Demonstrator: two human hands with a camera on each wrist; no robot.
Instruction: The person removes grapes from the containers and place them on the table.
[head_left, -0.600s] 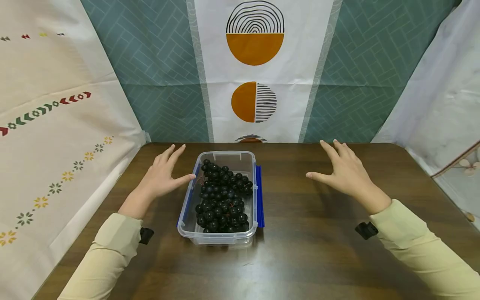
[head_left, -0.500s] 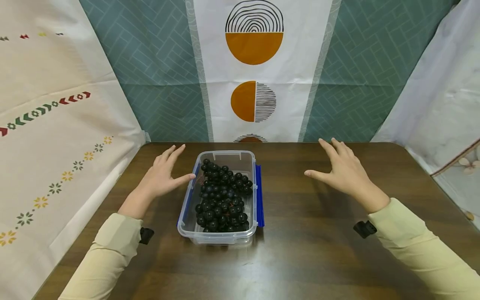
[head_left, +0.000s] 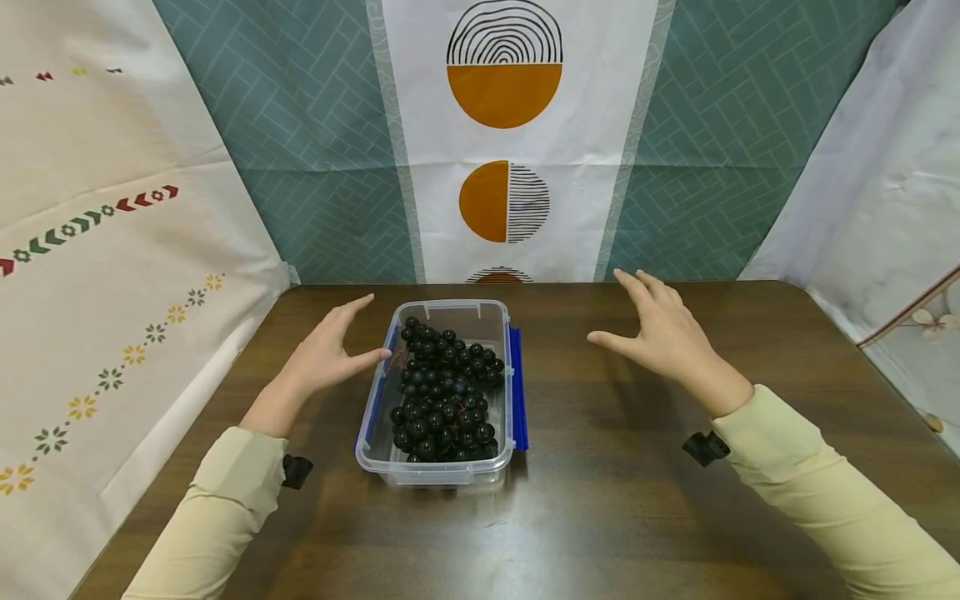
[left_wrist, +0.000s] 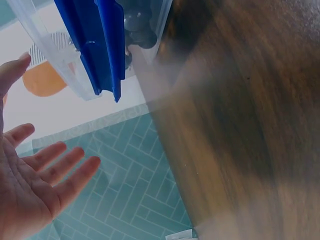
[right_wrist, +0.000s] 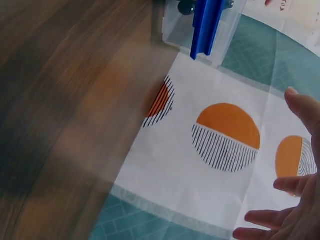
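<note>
Left hand (head_left: 318, 354) and right hand (head_left: 663, 335) are empty, fingers spread apart. A bump from the left could tip the uncovered container (head_left: 431, 476), spilling dark grapes (head_left: 442, 392)

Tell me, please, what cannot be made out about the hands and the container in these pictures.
- Floor of the container: mostly covered by black grapes, head view.
- Lower grapes: hidden beneath upper ones, head view.
- Whether the left hand touches the container: they overlap, head view.
- Container's remainder: cut off by the top edge, left wrist view.
- Part of the right hand: cut off by the right edge, right wrist view.
</note>
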